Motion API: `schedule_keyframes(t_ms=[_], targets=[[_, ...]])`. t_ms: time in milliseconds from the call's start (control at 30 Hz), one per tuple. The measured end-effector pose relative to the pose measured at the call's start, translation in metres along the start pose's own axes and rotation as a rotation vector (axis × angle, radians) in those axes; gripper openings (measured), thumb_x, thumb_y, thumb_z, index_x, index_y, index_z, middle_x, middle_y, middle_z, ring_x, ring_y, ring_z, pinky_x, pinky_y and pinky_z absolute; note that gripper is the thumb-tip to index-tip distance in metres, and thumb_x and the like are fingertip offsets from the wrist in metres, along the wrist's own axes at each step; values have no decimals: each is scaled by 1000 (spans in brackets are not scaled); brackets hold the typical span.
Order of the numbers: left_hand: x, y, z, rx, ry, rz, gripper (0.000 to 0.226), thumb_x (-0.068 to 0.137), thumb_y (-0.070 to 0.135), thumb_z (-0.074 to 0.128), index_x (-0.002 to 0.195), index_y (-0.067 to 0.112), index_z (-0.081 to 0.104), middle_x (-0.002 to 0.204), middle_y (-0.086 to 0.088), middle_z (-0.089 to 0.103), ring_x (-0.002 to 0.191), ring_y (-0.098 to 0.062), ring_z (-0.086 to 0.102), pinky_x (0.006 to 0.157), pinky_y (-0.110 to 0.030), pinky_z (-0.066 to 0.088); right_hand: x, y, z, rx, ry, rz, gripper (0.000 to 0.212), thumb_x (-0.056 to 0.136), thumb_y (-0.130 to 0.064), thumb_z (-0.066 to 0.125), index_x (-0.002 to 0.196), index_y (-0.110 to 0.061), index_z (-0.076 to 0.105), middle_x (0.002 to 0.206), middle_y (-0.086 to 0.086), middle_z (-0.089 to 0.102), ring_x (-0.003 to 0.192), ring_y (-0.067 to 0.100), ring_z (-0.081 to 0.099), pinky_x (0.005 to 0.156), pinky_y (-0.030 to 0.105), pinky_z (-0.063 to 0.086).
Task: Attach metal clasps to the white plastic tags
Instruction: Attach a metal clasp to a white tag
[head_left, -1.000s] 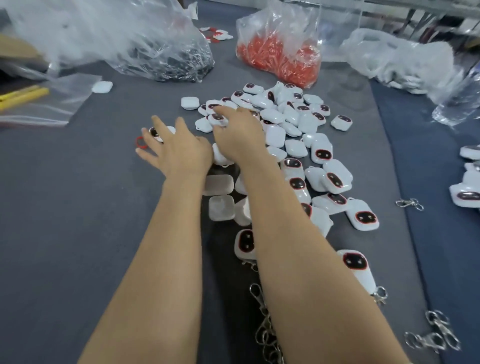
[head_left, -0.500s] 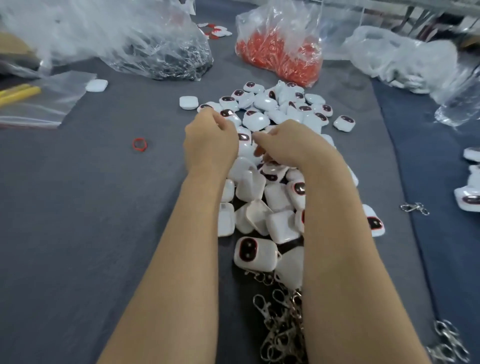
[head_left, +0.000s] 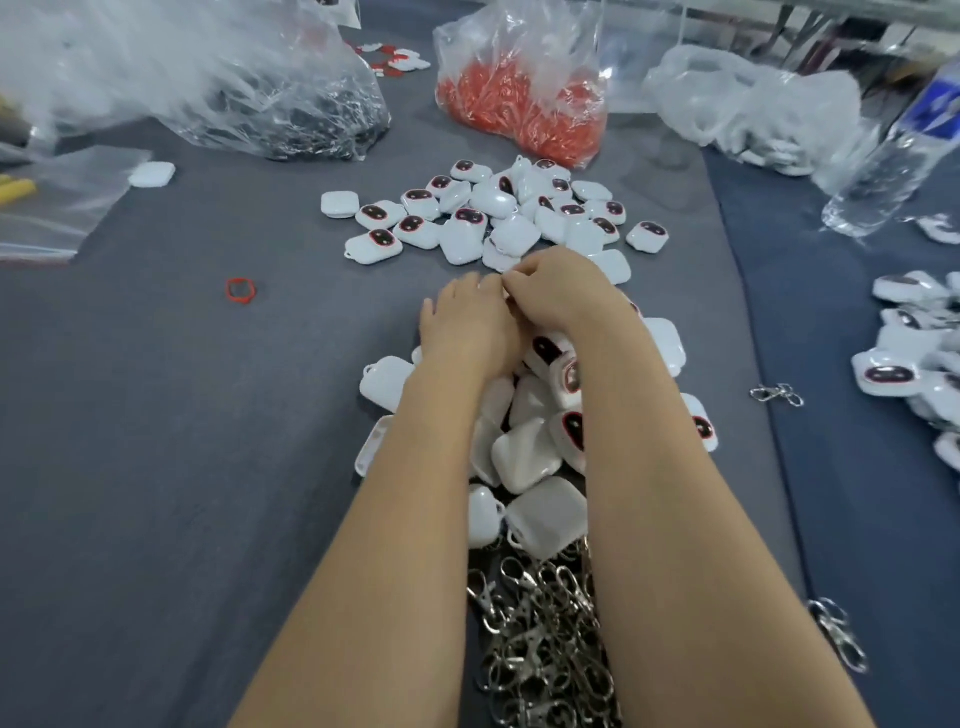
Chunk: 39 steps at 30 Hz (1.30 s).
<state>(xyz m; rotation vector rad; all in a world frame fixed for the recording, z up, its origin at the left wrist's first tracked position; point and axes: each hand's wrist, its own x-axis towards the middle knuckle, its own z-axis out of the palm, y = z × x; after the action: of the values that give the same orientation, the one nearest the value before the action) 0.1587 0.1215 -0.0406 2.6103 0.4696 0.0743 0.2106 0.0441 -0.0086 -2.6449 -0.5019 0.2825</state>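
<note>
Left hand (head_left: 467, 325) and right hand (head_left: 563, 291) meet fingertip to fingertip, fingers curled, contents hidden, cannot tell what is pinched; white rounded-square plastic tags (head_left: 527, 449) lie heaped under both wrists; silver metal swivel clasps (head_left: 540, 629) lie jumbled between the forearms toward the near edge of the grey fabric surface (head_left: 156, 467).

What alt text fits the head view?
The left hand and right hand meet at the fingertips over a heap of white plastic tags on grey cloth; what they hold is hidden. Metal clasps lie piled nearest the viewer; plastic bags sit behind.
</note>
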Motion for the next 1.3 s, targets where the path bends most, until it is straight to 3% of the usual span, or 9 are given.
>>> schedule_keyframes(t_ms=[167, 267, 367, 467, 600, 667, 833, 1033, 1300], targets=[[-37, 15, -8, -415, -109, 12, 33, 98, 18, 34, 124, 11, 53, 127, -11, 57, 115, -29, 52, 95, -35, 43, -52, 16, -21, -68, -63, -24, 29, 97, -22, 45, 101, -1, 65, 97, 13, 61, 86, 24, 49, 61, 30, 35], [-55, 18, -13, -461, -73, 26, 34, 97, 13, 34, 124, 10, 55, 128, -8, 56, 115, -27, 53, 93, -30, 41, -81, 29, -27, 30, -48, -28, 27, 97, -24, 46, 109, -11, 66, 110, 7, 65, 92, 21, 54, 69, 27, 38], [-71, 23, -19, -520, 181, -1, 31, 97, 13, 36, 120, 11, 58, 122, -2, 56, 101, -15, 50, 77, -18, 34, -106, 42, -29, 222, 49, -14, 35, 97, -24, 46, 130, -21, 55, 128, 2, 59, 98, 13, 53, 79, 25, 40], [-95, 35, -23, -599, 413, 8, 28, 95, 14, 41, 116, 13, 59, 111, 4, 57, 101, -9, 47, 70, -11, 27, -132, 57, -30, 295, 163, 3, 37, 95, -24, 48, 132, -24, 52, 127, 0, 59, 105, 14, 54, 85, 25, 37], [-140, 67, -10, -808, 360, 72, 22, 93, 15, 45, 108, 16, 61, 92, 10, 56, 92, -9, 54, 70, -10, 37, -169, 79, -23, 344, 254, -2, 31, 92, -24, 55, 123, -23, 57, 117, 0, 61, 101, 13, 58, 77, 23, 40], [-160, 80, 1, -890, 274, 96, 19, 92, 14, 46, 102, 19, 60, 97, 4, 62, 95, -12, 60, 80, -22, 48, -187, 85, -18, 342, 277, -1, 30, 89, -26, 58, 119, -25, 59, 112, -2, 63, 97, 13, 60, 73, 23, 45], [-174, 82, 20, -861, 330, 64, 21, 89, 9, 46, 101, 16, 62, 103, 0, 63, 97, -14, 58, 85, -24, 45, -205, 73, 1, 184, 273, -184, 45, 81, -8, 54, 123, -23, 60, 120, 1, 62, 111, 22, 54, 94, 39, 44], [-168, 74, 19, -922, 410, 33, 14, 90, 11, 48, 95, 18, 60, 81, 16, 53, 85, -17, 59, 78, -30, 47, -193, 66, 14, 201, 359, -53, 20, 91, -23, 52, 108, -23, 63, 107, -3, 67, 104, 19, 58, 95, 44, 42], [-167, 69, 26, -885, 334, 0, 16, 91, 11, 48, 100, 15, 60, 84, 14, 55, 73, 6, 54, 59, 0, 38, -193, 63, 26, 26, 386, -27, 31, 88, -21, 47, 113, -34, 59, 102, -7, 66, 108, 20, 53, 96, 43, 37]])
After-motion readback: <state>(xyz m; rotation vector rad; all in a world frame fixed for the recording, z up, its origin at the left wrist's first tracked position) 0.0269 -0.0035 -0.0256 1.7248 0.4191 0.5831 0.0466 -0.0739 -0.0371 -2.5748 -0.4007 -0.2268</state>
